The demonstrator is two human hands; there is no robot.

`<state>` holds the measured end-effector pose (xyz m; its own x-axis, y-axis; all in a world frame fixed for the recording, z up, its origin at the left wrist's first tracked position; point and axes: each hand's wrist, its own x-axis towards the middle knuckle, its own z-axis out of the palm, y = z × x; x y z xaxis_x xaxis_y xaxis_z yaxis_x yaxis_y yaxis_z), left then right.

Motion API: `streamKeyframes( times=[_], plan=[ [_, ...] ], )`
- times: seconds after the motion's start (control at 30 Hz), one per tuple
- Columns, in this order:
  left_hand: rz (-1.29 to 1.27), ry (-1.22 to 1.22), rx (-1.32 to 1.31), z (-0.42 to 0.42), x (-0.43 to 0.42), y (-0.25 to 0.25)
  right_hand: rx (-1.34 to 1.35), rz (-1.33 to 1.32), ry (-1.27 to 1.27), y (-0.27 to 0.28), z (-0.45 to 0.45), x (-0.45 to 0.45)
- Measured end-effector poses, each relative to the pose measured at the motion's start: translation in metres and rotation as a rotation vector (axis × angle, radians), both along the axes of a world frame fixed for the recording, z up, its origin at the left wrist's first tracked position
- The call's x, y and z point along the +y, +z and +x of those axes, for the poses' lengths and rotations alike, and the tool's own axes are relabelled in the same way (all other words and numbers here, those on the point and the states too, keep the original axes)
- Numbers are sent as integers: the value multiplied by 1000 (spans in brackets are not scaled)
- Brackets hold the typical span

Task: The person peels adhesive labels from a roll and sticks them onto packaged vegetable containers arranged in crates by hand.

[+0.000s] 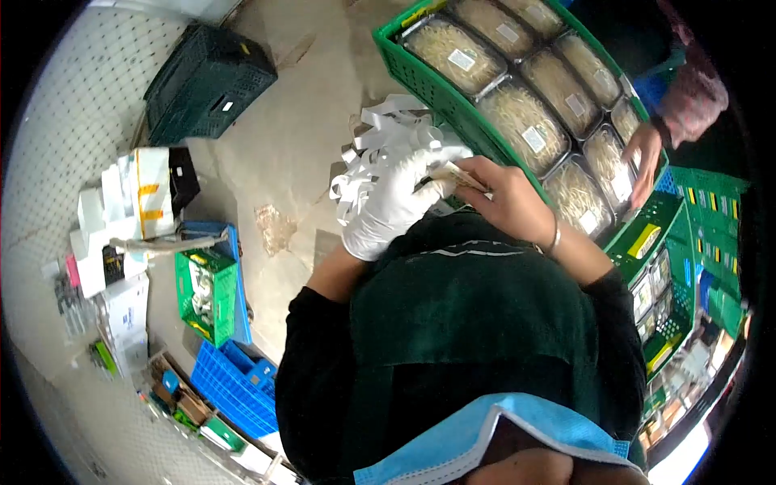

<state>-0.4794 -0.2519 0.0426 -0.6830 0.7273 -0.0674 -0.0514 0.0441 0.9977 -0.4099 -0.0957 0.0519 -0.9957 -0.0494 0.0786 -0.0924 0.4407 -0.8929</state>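
Observation:
My left hand (396, 198), in a white glove, is closed on a small pale label roll or strip (454, 175) at the centre of the head view. Bare, with a bracelet at the wrist, my right hand (509, 198) pinches the other end of the same piece. Loose curls of white paper strip (388, 133) hang around and behind the gloved hand. Just beyond my hands is a green crate (396, 61) holding several clear-wrapped trays of sprouts (521, 121) with white labels. What lies between my fingertips is partly hidden.
At the right, another person's hand (644, 158) touches a tray in the crate. Stacked green crates (711, 218) stand beyond. A dark crate (210, 81) is at the upper left; a small green crate (186, 299) and a blue crate (234, 388) sit lower left.

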Motion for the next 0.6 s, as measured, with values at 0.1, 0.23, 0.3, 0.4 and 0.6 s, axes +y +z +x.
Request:
streamKeyframes(
  times=[0.1,0.23,0.3,0.4,0.6],
  plan=[
    [-41,47,-72,-23,-26,-12,-2,139,-9,-3,-33,-23],
    [-184,-59,87,-58,-40,-22,-6,195,-38,-4,-53,-36],
    [95,-75,11,-69,-35,-11,48,212,-15,-10,-57,-33],
    [15,-133,191,-78,-26,-10,33,181,-11,-14,-71,-27],
    [-134,123,-244,-79,-36,-32,-85,315,-272,-8,-135,38]
  ],
)
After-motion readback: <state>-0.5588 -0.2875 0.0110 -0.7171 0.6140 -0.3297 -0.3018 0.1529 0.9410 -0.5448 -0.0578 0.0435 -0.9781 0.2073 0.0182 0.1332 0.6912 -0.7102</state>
